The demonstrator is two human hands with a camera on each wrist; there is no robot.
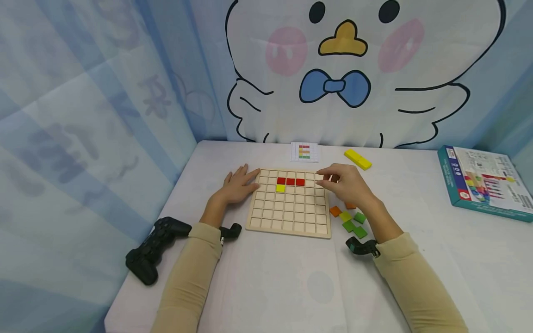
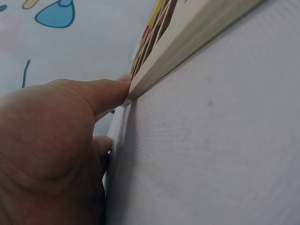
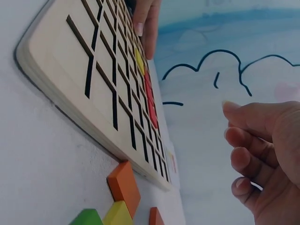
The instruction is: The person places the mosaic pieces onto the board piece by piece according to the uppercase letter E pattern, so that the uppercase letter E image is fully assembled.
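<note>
Left fingers (image 1: 251, 175) spread, touching grid board (image 1: 288, 215) — right fingers (image 3: 249, 141) loosely curled, empty.

Behind the white-covered worktop (image 1: 275, 282) hangs a pale blue-and-white backdrop (image 1: 214, 69) printed with a large cartoon creature (image 1: 343, 44) in a blue bow tie (image 1: 335, 86). Left of the worktop falls a faintly patterned curtain (image 1: 75, 120); bluish cloth (image 1: 518, 115) hangs beyond its far right corner.
</note>
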